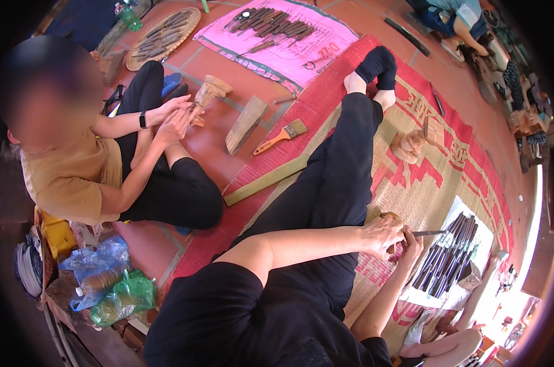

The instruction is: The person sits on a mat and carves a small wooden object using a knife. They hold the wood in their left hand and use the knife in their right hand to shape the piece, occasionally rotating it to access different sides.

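The left hand [380, 235] was curled around a small tan wooden piece [389, 215], which showed above and below its fingers. Just beside it, the right hand [411, 246] pinched 1 slim dark tool [430, 233], whose shaft jutted rightward toward the dark tools [446, 254] on a white sheet [456, 209]. Both hands met above the mat [375, 275]; I could not tell whether the tool touched the wood.

The woven mat [457, 186] is straw-beige with red borders and red motifs. Floor tiles [219, 131] are terracotta; cloth [222, 37], pink; paintbrush handle [269, 145], orange; held tool's shaft [429, 233], dark grey.
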Available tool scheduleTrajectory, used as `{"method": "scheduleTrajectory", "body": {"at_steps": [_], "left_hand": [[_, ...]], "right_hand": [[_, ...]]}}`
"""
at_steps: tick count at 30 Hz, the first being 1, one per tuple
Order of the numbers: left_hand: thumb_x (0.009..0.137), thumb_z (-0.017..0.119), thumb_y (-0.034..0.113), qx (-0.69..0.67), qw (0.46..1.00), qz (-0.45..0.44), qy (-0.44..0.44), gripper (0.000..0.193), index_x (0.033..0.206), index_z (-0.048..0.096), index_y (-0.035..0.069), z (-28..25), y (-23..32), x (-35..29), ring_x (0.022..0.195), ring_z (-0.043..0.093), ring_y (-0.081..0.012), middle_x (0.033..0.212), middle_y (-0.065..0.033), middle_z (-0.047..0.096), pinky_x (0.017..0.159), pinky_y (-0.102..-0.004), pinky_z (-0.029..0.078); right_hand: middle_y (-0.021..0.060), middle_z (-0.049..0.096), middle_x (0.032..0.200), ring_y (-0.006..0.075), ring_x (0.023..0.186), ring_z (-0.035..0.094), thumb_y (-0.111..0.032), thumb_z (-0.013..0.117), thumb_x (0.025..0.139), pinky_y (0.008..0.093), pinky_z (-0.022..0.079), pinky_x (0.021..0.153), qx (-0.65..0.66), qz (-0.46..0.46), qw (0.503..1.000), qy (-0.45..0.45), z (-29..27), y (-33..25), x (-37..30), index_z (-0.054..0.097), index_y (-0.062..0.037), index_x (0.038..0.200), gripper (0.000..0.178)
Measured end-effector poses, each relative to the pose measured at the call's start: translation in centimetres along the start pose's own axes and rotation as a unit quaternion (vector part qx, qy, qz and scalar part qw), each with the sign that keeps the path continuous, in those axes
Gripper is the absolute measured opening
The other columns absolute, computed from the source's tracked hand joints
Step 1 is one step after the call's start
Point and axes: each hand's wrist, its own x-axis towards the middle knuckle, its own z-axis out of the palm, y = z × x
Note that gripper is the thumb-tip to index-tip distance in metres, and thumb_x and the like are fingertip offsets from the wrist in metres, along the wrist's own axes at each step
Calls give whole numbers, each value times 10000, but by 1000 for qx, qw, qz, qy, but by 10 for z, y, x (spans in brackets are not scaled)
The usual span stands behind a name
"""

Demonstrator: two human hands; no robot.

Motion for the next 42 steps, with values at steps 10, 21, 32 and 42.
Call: {"method": "scheduleTrajectory", "body": {"at_steps": [10,21,32,42], "left_hand": [[583,759,241,20,1000,16,4,420,925,627,35,7,-4,-3,932,544,-339,1047,-150,527,729,-437,511],[590,749,240,-1,1000,18,1,436,949,624,25,2,-1,0,960,549,-339,1059,-151,545,799,-427,495],[599,744,222,7,1000,20,10,403,935,608,46,2,-2,-1,938,552,-346,1053,-143,529,754,-442,507],[593,767,244,15,1000,20,12,412,926,613,56,9,-4,-2,925,557,-338,1056,-142,534,758,-443,505]], "right_hand": [[89,675,856,163,712,651,15,631,810,249,533,606,92,-18,990,103,-12,11,17,631,-25,937,133],[79,666,815,176,665,655,5,624,831,251,529,572,122,-57,983,126,-9,28,7,618,-23,951,123],[72,661,860,154,732,646,2,654,824,255,517,593,100,-66,992,48,14,16,-16,635,-32,983,163],[87,657,787,177,648,655,-27,644,847,248,533,541,133,-52,981,134,-34,31,8,607,-37,938,99]]}}
